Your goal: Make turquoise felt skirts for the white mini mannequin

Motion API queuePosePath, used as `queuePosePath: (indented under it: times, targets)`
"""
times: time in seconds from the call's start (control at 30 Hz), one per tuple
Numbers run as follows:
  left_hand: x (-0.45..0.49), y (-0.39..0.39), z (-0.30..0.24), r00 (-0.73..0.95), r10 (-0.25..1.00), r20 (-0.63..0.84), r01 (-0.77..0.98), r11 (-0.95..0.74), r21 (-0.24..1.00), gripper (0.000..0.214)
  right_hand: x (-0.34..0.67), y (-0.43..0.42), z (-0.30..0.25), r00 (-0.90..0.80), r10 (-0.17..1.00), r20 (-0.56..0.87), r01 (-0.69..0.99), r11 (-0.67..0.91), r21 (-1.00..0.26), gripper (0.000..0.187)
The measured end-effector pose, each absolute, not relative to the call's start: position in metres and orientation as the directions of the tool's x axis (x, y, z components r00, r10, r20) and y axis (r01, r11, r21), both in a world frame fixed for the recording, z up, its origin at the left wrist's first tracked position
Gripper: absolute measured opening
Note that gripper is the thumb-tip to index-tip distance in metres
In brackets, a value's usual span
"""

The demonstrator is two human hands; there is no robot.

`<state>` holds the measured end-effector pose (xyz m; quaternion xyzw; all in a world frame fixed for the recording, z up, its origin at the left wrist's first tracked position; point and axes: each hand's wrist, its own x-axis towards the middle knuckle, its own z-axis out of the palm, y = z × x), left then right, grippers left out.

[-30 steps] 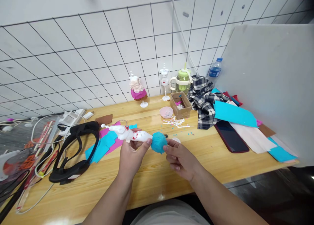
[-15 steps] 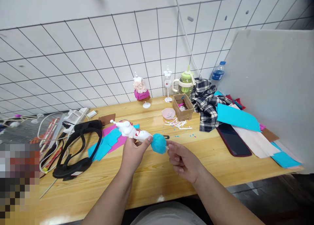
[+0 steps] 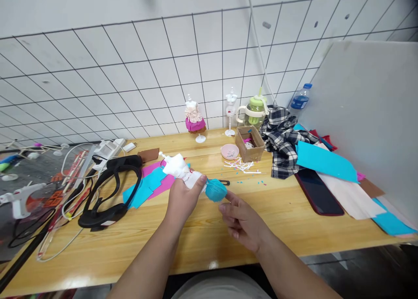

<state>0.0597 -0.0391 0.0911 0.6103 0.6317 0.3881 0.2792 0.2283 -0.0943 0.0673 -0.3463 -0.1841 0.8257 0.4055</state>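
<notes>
In my left hand (image 3: pixel 186 199) is a small white dress-form mannequin (image 3: pixel 176 166), tilted with its neck to the upper left. My thumb presses along its lower body. A gathered piece of blue crepe paper (image 3: pixel 215 191) puffs out around the mannequin's lower end, to the right of that thumb. My right hand (image 3: pixel 240 218) is at the right edge of the blue paper, its index fingertip touching it. The right thumb is apart from the index finger, and the other fingers are loosely curled. A black clip-like piece (image 3: pixel 224 182) lies on the table just behind the paper.
Blue and pink paper sheets (image 3: pixel 146 186) and a black head strap (image 3: pixel 98 214) lie left. Behind stand a dressed mannequin (image 3: pixel 195 120), a bare one (image 3: pixel 230 112), a pink dish (image 3: pixel 230 151) and a cardboard box (image 3: pixel 253 153). A phone (image 3: pixel 318 194) lies right.
The mannequin has turned in my left hand, and the blue paper now looks flatter, with gathers showing. My right index finger has shifted onto the paper's edge. The view has swung slightly left.
</notes>
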Motion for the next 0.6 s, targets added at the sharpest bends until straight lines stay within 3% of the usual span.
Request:
queuePosePath:
  times: [0.13,0.27,0.4,0.5,0.6]
  targets:
    - [0.063,-0.039,0.091,-0.089,0.988,0.13,0.579,-0.055,0.813,0.035,0.218,-0.094,0.066,-0.381,0.816,-0.435,-0.555,-0.578,-0.598,0.042]
    - [0.064,-0.04,0.092,-0.097,0.989,0.115,0.497,-0.052,0.866,0.033,0.22,-0.096,0.065,-0.448,0.799,-0.401,-0.519,-0.597,-0.612,0.04]
    - [0.048,-0.036,0.094,-0.062,0.998,0.031,0.335,-0.008,0.942,0.042,0.244,-0.104,0.069,-0.505,0.773,-0.384,-0.225,-0.548,-0.806,0.051]
    - [0.027,-0.03,0.096,0.044,0.999,0.027,0.239,-0.037,0.97,0.048,0.267,-0.108,0.072,-0.266,0.94,-0.215,0.184,-0.17,-0.968,0.03]
    - [0.012,-0.026,0.103,0.125,0.989,0.081,0.156,-0.1,0.983,0.051,0.278,-0.106,0.074,0.013,0.976,0.218,0.543,0.176,-0.821,0.02]
